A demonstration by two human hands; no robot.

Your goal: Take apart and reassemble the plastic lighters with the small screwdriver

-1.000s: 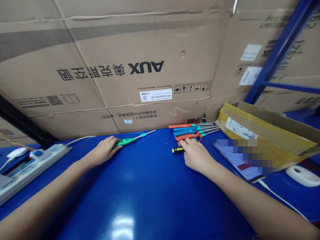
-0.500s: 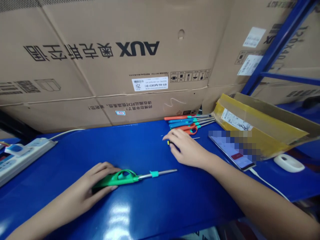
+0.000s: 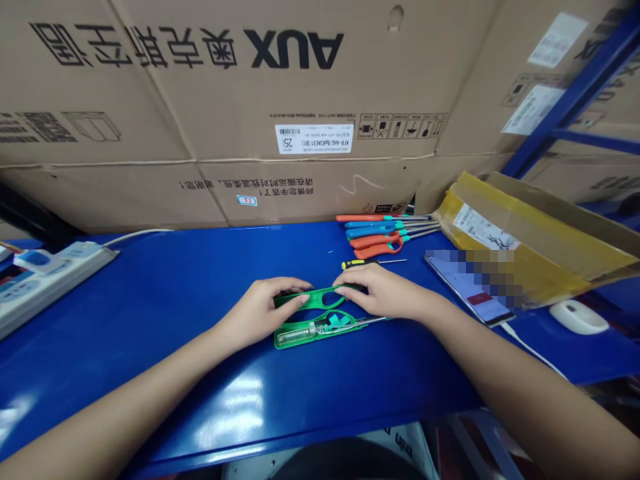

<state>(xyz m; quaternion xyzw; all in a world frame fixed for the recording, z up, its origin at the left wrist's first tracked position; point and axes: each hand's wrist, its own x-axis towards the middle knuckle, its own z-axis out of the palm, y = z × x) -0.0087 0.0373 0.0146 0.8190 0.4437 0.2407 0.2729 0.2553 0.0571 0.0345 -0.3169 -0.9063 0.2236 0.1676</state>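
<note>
A green long-necked lighter lies split in two on the blue tabletop. Its loose casing half [image 3: 316,299] is gripped at the left end by my left hand [image 3: 265,303] and at the right end by my right hand [image 3: 367,285]. Just in front rests the other casing half [image 3: 287,342], with a clear fuel tank [image 3: 295,335], turquoise parts [image 3: 336,322] and the metal tube [image 3: 373,320] in it. Right behind my right hand lies a yellow and black screwdriver [image 3: 353,264].
Several orange and blue lighters [image 3: 375,230] lie in a bunch at the back. A yellow-taped carton [image 3: 540,260], a phone [image 3: 465,293] on a cable and a white mouse [image 3: 579,316] are on the right. A power strip [image 3: 60,277] is at left; a large cardboard box [image 3: 225,180] stands behind.
The lighter casing, closed before, is now apart in two halves. My left hand has moved right and away from me. My right hand has let go of the screwdriver and taken hold of the loose half.
</note>
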